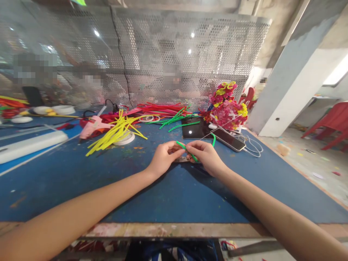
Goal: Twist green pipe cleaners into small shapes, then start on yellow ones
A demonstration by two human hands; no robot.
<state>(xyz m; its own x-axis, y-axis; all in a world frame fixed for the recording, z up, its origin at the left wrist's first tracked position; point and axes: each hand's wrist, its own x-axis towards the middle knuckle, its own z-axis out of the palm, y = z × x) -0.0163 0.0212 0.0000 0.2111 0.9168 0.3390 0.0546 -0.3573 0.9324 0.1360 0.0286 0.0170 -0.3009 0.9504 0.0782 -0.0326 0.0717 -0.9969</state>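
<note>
Both of my hands meet over the middle of the blue table (163,195). A green pipe cleaner (186,149) runs between them. My left hand (163,157) is closed, pinching its left end. My right hand (205,156) is closed round its right part, and a green loop (214,139) curls up behind the fingers. A thin wire (217,130) slants from the hands toward the flower bunch. A small flat metal piece (182,159) lies on the table just under my fingers.
Yellow pipe cleaners (115,132), red ones (160,108) and green ones (176,119) lie at the back. Two phones (228,139) with a white cable sit right of my hands, beside a pink and yellow flower bunch (227,107). A pink glue gun (92,127) lies left. Perforated metal screen (176,54) behind.
</note>
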